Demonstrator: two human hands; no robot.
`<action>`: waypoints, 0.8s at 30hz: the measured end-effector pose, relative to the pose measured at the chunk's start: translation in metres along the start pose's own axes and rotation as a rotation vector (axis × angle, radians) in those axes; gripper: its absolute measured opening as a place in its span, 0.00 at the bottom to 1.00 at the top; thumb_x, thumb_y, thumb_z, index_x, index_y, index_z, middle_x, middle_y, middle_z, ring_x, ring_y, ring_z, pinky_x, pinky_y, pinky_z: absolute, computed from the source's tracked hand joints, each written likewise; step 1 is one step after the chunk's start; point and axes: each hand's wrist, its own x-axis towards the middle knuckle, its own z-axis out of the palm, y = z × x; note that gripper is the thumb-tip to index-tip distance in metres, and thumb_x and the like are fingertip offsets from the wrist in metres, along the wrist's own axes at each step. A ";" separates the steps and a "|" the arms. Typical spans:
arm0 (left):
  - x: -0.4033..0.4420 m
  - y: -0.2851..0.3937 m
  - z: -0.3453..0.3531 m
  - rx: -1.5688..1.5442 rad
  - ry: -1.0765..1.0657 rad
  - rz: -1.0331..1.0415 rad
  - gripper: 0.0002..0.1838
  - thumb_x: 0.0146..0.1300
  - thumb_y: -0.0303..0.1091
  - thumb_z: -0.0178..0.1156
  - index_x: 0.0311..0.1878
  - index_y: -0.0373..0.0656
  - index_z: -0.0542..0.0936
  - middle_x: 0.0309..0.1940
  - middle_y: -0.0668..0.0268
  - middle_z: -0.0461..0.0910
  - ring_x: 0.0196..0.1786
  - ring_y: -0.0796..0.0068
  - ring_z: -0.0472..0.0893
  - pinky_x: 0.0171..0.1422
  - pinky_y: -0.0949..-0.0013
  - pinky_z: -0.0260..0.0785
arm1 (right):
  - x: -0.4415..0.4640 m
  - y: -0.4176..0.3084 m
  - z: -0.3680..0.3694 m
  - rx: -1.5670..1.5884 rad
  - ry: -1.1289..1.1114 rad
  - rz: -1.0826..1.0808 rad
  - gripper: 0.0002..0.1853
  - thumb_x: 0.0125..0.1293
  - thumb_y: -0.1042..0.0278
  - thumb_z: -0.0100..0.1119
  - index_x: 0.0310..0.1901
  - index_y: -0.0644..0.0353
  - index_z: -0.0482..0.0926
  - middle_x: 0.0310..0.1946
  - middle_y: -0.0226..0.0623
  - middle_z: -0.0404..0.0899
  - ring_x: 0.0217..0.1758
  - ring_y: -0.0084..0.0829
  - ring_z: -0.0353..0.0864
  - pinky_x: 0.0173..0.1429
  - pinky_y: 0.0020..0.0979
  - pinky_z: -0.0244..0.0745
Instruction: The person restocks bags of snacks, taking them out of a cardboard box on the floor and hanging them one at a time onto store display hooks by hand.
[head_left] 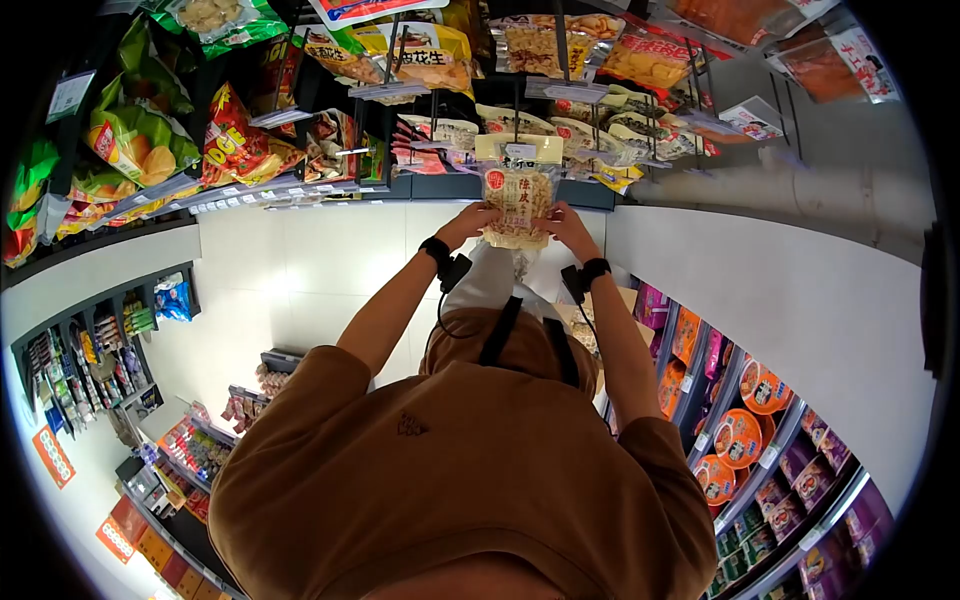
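A clear snack bag [518, 205] with a cream top and a round red label is held upright in front of the hanging shelf. My left hand [468, 222] grips its left edge and my right hand [568, 226] grips its right edge. Fingers of both hands are closed on the bag's sides. The top of the bag is close to the hooks, and whether it touches one I cannot tell. Behind and beside it hang several similar bags [607, 135]. Each wrist wears a black band with a small black device.
Yellow snack bags [430, 55] hang on hooks above, and chip bags [240, 135] stand on the left shelf. Orange instant-noodle bowls [738, 438] fill shelves at the lower right. An open cardboard box [622, 312] is partly hidden behind my right arm. More racks stand at the lower left.
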 end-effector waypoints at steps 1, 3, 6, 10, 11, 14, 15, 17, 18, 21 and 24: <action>0.000 -0.002 -0.001 -0.008 0.034 -0.003 0.35 0.55 0.54 0.61 0.61 0.43 0.68 0.54 0.64 0.73 0.58 0.70 0.71 0.61 0.61 0.63 | 0.000 -0.001 0.001 -0.007 -0.003 0.002 0.25 0.47 0.51 0.74 0.35 0.57 0.69 0.29 0.31 0.75 0.31 0.24 0.74 0.31 0.27 0.69; 0.002 -0.002 -0.005 -0.003 0.039 -0.002 0.35 0.55 0.54 0.61 0.61 0.43 0.68 0.55 0.64 0.73 0.59 0.70 0.71 0.61 0.61 0.62 | 0.000 -0.004 0.002 -0.010 0.006 -0.019 0.25 0.47 0.51 0.73 0.36 0.57 0.69 0.29 0.31 0.75 0.31 0.24 0.74 0.31 0.27 0.68; 0.004 -0.003 -0.009 -0.021 0.047 0.002 0.36 0.54 0.54 0.61 0.62 0.43 0.67 0.55 0.64 0.73 0.60 0.69 0.70 0.63 0.59 0.62 | 0.001 -0.009 0.002 0.011 0.009 -0.020 0.26 0.48 0.51 0.73 0.36 0.58 0.69 0.30 0.32 0.76 0.31 0.23 0.74 0.30 0.27 0.68; 0.008 -0.004 -0.015 -0.049 0.040 0.044 0.37 0.54 0.55 0.62 0.62 0.43 0.67 0.56 0.64 0.72 0.61 0.69 0.69 0.63 0.58 0.62 | 0.008 -0.015 0.003 -0.002 0.010 0.015 0.27 0.49 0.50 0.72 0.38 0.59 0.69 0.31 0.32 0.77 0.32 0.23 0.75 0.30 0.27 0.67; 0.010 -0.003 -0.017 -0.050 0.041 0.043 0.37 0.54 0.55 0.62 0.62 0.43 0.67 0.56 0.64 0.72 0.61 0.69 0.69 0.63 0.58 0.62 | 0.011 -0.016 0.004 -0.003 0.008 0.015 0.27 0.49 0.50 0.72 0.38 0.59 0.69 0.31 0.32 0.77 0.32 0.23 0.75 0.30 0.27 0.67; 0.022 -0.003 -0.026 -0.054 0.021 0.047 0.37 0.53 0.55 0.62 0.62 0.43 0.67 0.57 0.64 0.72 0.61 0.69 0.69 0.63 0.58 0.62 | 0.015 -0.018 0.006 0.015 0.011 0.018 0.27 0.50 0.49 0.72 0.39 0.59 0.68 0.31 0.31 0.78 0.32 0.23 0.76 0.31 0.28 0.68; 0.024 0.000 -0.026 -0.027 0.025 0.035 0.37 0.53 0.55 0.62 0.62 0.43 0.68 0.56 0.64 0.72 0.61 0.69 0.69 0.63 0.58 0.62 | 0.015 -0.017 0.006 0.034 0.019 0.033 0.27 0.50 0.50 0.71 0.40 0.59 0.68 0.32 0.31 0.78 0.33 0.23 0.77 0.32 0.28 0.69; 0.024 0.001 -0.025 -0.001 0.030 0.023 0.36 0.53 0.55 0.61 0.61 0.43 0.69 0.56 0.64 0.72 0.61 0.69 0.70 0.62 0.58 0.63 | 0.014 -0.015 0.006 0.053 0.025 0.049 0.27 0.50 0.50 0.71 0.40 0.59 0.68 0.32 0.31 0.79 0.33 0.24 0.77 0.33 0.29 0.69; 0.023 0.000 -0.023 0.009 0.034 0.030 0.36 0.53 0.56 0.61 0.61 0.43 0.69 0.56 0.64 0.72 0.61 0.69 0.70 0.62 0.59 0.63 | 0.012 -0.014 0.005 0.048 0.022 0.058 0.27 0.50 0.50 0.71 0.41 0.59 0.68 0.32 0.32 0.79 0.34 0.24 0.77 0.34 0.30 0.70; 0.019 -0.004 -0.022 -0.005 0.014 0.027 0.36 0.54 0.56 0.61 0.61 0.43 0.69 0.56 0.64 0.72 0.61 0.69 0.70 0.61 0.60 0.64 | 0.009 -0.014 0.006 0.028 0.019 0.073 0.28 0.49 0.49 0.72 0.42 0.58 0.68 0.32 0.32 0.79 0.34 0.24 0.78 0.35 0.30 0.70; 0.017 -0.011 -0.020 -0.048 0.002 0.022 0.36 0.54 0.55 0.61 0.61 0.42 0.69 0.56 0.63 0.72 0.60 0.70 0.70 0.61 0.61 0.64 | 0.007 -0.012 0.007 0.014 0.024 0.078 0.29 0.48 0.49 0.72 0.42 0.58 0.69 0.32 0.32 0.79 0.34 0.24 0.77 0.34 0.30 0.70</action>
